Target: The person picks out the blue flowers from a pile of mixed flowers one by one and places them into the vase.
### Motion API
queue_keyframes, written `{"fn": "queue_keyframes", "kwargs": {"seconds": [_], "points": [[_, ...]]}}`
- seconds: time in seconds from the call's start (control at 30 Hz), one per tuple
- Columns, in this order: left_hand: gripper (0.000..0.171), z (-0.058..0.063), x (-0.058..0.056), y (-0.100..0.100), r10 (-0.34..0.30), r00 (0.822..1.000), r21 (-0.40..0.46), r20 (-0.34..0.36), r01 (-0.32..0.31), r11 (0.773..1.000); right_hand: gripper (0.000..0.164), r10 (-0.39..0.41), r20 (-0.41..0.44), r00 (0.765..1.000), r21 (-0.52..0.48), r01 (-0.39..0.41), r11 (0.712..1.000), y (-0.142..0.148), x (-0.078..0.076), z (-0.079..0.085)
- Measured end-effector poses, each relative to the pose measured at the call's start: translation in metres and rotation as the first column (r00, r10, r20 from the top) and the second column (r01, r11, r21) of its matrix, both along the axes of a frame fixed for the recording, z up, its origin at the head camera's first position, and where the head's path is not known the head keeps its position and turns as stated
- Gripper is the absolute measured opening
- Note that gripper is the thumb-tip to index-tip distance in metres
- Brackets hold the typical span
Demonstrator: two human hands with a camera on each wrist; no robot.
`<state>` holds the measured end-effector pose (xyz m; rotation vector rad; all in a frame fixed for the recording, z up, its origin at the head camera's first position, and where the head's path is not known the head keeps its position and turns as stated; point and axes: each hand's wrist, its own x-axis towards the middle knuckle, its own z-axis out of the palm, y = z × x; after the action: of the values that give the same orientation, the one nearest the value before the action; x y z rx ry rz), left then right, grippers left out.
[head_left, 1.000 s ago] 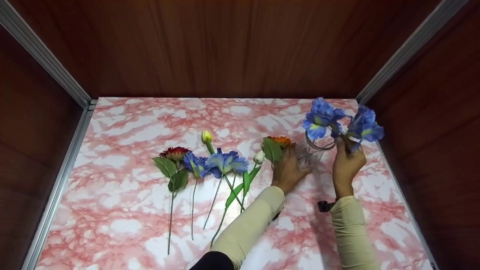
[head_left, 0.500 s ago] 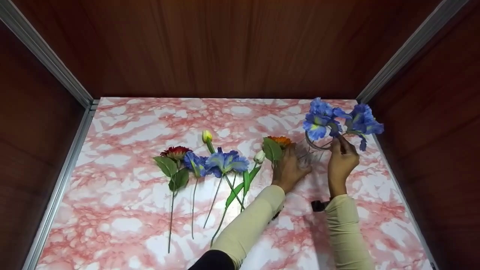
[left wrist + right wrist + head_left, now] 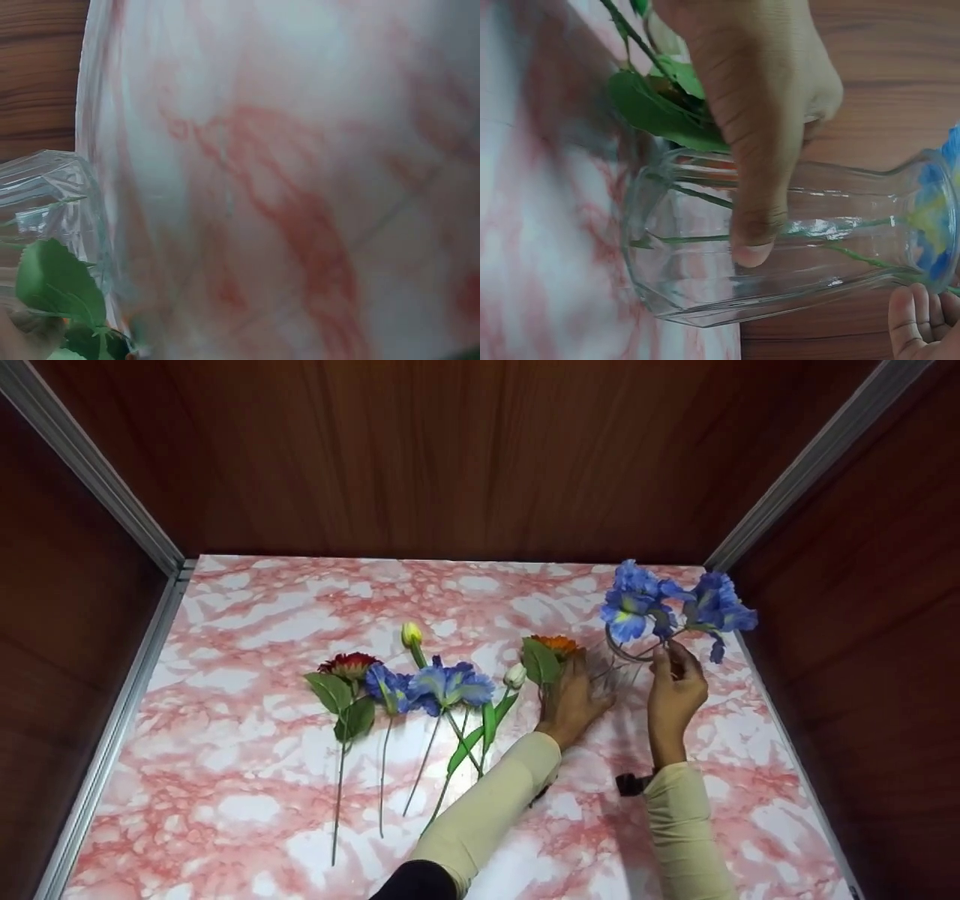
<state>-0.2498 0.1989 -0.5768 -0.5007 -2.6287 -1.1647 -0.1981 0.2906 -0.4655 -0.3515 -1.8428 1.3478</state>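
**While left hand (image 3: 574,701) grips vase (image 3: 840,196), right hand (image 3: 677,682) pinches blue flower (image 3: 718,604) by its stem**

Where the left hand meets the clear, faceted side of the vase, its thumb (image 3: 757,176) lies across the wall; its fingers are largely hidden. The hands are apart, with the vase upright between them on the marbled surface (image 3: 247,810).

The right hand is at the mouth of the vase, fingertips curled on the stem; whether they touch the rim cannot be told. A second blue flower (image 3: 631,600) is at the mouth, beyond the right hand and to its left. Green stems (image 3: 682,241) show through the glass.

An orange flower (image 3: 555,643) with a green leaf (image 3: 540,660) is at the far edge of the left hand, partly covered by it. Left of the left hand lie a white tulip (image 3: 515,676), then blue blooms (image 3: 450,686) with a yellow tulip (image 3: 411,634) beyond them, and, farthest off, a red flower (image 3: 349,665). Pale sleeves (image 3: 686,825) cover both forearms. A black device (image 3: 634,785) sits at the right wrist.
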Motion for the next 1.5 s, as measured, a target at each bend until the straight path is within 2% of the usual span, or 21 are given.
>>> {"fn": "queue_keyframes", "kwargs": {"seconds": [0.2, 0.33, 0.5, 0.73, 0.9, 1.07, 1.27, 1.5], "points": [[0.081, 0.006, 0.006, -0.009, 0.009, 0.989, -0.049, -0.151, -0.016, 0.999, 0.028, 0.032, -0.042, 0.999, -0.050, -0.035, 0.998, -0.017, 0.018, -0.014], [0.071, 0.013, 0.010, -0.017, 0.013, 0.982, -0.079, -0.191, -0.028, 0.996, 0.027, 0.064, -0.043, 0.997, -0.041, -0.066, 0.997, -0.030, 0.028, -0.021], [0.064, 0.023, 0.016, -0.029, 0.011, 0.982, -0.056, -0.189, -0.022, 0.998, 0.024, 0.108, -0.053, 0.993, -0.012, -0.109, 0.994, -0.042, 0.035, -0.027], [0.055, 0.033, 0.030, -0.050, 0.058, 0.987, 0.023, -0.153, -0.055, 0.998, 0.021, 0.140, -0.020, 0.990, 0.017, -0.140, 0.990, -0.057, 0.044, -0.035], [0.054, 0.036, 0.038, -0.064, 0.090, 0.986, 0.034, -0.138, -0.086, 0.996, 0.020, 0.164, 0.016, 0.986, 0.000, -0.164, 0.986, -0.070, 0.052, -0.040], [0.052, 0.040, 0.047, -0.079, 0.105, 0.989, 0.041, -0.108, -0.101, 0.994, 0.020, 0.180, 0.047, 0.982, 0.027, -0.182, 0.983, -0.084, 0.060, -0.045], [0.046, 0.043, 0.060, -0.100, 0.142, 0.980, 0.065, -0.137, -0.134, 0.989, 0.020, 0.226, 0.072, 0.971, 0.033, -0.229, 0.973, -0.104, 0.067, -0.049], [0.044, 0.038, 0.075, -0.128, 0.183, 0.974, 0.131, -0.135, -0.165, 0.978, 0.019, 0.303, 0.097, 0.948, 0.029, -0.307, 0.951, -0.128, 0.075, -0.053]]}}
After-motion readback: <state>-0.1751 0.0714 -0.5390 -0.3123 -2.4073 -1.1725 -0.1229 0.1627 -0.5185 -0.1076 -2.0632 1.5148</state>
